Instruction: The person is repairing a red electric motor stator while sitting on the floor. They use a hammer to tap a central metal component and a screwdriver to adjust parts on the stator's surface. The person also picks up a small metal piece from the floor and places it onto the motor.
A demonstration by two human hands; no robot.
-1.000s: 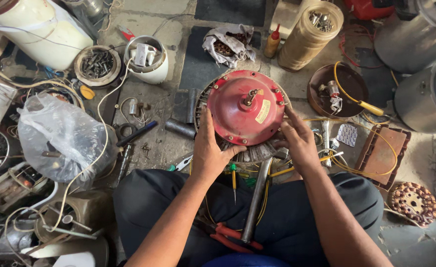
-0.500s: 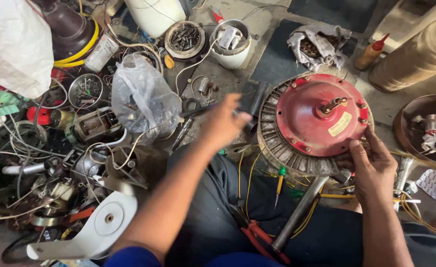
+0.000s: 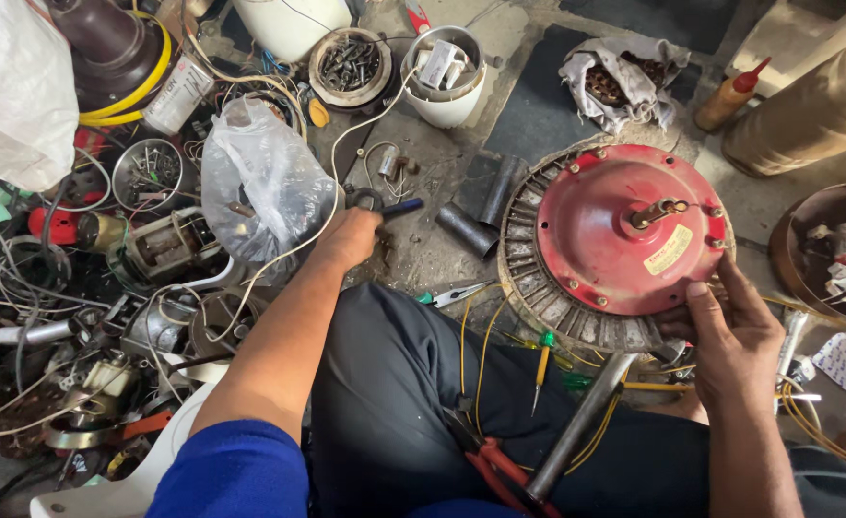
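Left hand [image 3: 351, 235] outstretched (right hand [image 3: 730, 326] on motor [image 3: 615, 240])

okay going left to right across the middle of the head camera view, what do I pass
White plastic sack → clear plastic bag → left hand on the blue-handled tool → two dark metal tubes → red motor cover → right hand → brown bowl.
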